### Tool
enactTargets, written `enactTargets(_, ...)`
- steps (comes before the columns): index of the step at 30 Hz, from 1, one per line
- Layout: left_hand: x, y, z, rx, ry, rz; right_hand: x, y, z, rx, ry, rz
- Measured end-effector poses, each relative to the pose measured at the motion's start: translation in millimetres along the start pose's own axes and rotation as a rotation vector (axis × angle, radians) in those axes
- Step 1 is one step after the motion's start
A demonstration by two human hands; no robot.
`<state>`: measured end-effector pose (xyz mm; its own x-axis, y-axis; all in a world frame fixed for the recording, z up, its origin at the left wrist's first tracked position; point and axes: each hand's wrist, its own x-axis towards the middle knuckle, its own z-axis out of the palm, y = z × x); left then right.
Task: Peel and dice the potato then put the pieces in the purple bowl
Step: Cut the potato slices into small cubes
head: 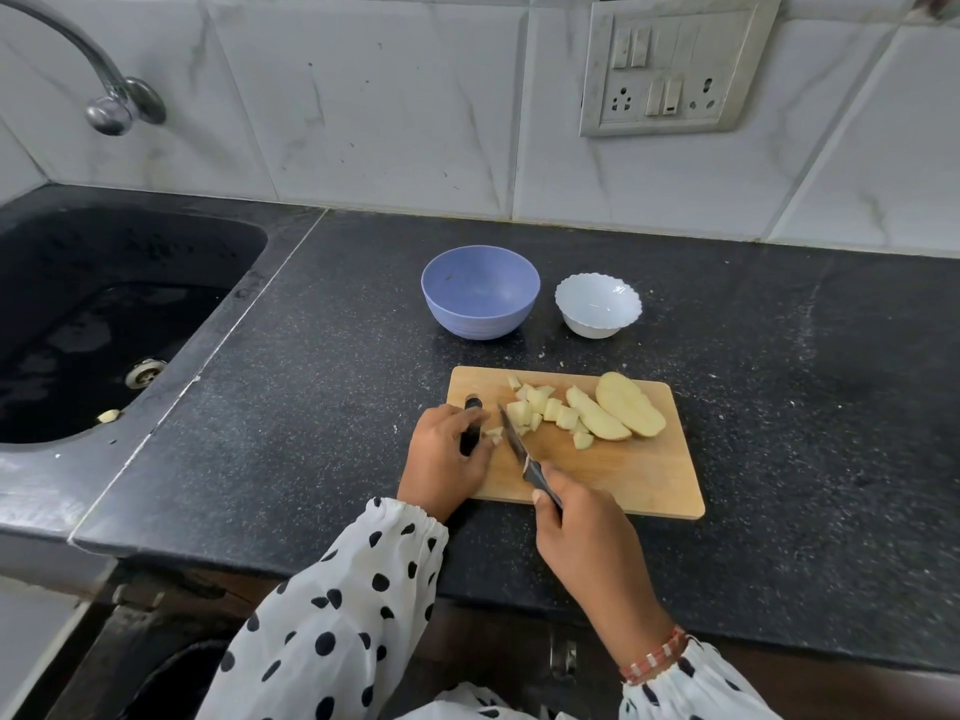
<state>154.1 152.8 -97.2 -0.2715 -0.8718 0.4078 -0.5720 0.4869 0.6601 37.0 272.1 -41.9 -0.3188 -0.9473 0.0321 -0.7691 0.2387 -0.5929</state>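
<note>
Right hand (582,532) gripping black handle of kitchen knife (524,454), fingers curled around it; blade angling up and left across wooden cutting board (623,475), tip ending just beside diced potato pieces (540,410). Whether edge is touching board: cannot tell.

Left hand (449,454) resting on left end of board, fingers curled down over small potato chunk (493,433) at fingertips, apparently pinning it against board; exact finger contact partly hidden. Dark hanging hole of board showing just above left knuckles.

Diced pieces lying in loose cluster at upper middle of board, pale yellow, irregular cubes. Two larger potato slabs (618,413) lying to right of cluster, cut faces up, overlapping, thin strip of skin-coloured edge showing along lower rim.

Purple bowl (480,324) sitting on black granite counter (779,381) behind board, upright, holding no potato; small dark speck on inner wall. White scalloped bowl (597,324) standing just beside it on the right, not touching.

Black sink (104,324) lying to left, wet, steel drain visible, one pale scrap (108,416) sitting near front edge of basin. Chrome tap (111,96) arching above. Switch-and-socket plate (670,65) mounted on white tiled wall. White sleeves with black dots (353,605) covering both forearms; beaded bracelet (654,657) sitting on right wrist.
</note>
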Motion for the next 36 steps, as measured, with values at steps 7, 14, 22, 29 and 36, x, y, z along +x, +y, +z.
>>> enactTargets(7,0.3,-3.2,3.1,0.023,0.005,-0.007,-1.1,3.3,2.9,0.005,-0.005,-0.011)
enactTargets(14,0.9,-2.5,1.7,-0.007,0.001,-0.005,-2.0,-1.5,6.2,-0.033,-0.028,-0.010)
enactTargets(22,1.3,-1.6,1.1,0.016,-0.019,-0.004,-4.3,-3.0,5.5,-0.277,-0.063,-0.094)
enactTargets(29,-0.1,-1.8,1.9,-0.026,-0.019,0.014,-1.7,1.7,-2.6,-0.216,-0.023,-0.082)
enactTargets(36,0.9,2.2,1.1,-0.034,-0.030,0.050,12.3,11.0,-17.7,0.110,0.102,0.076)
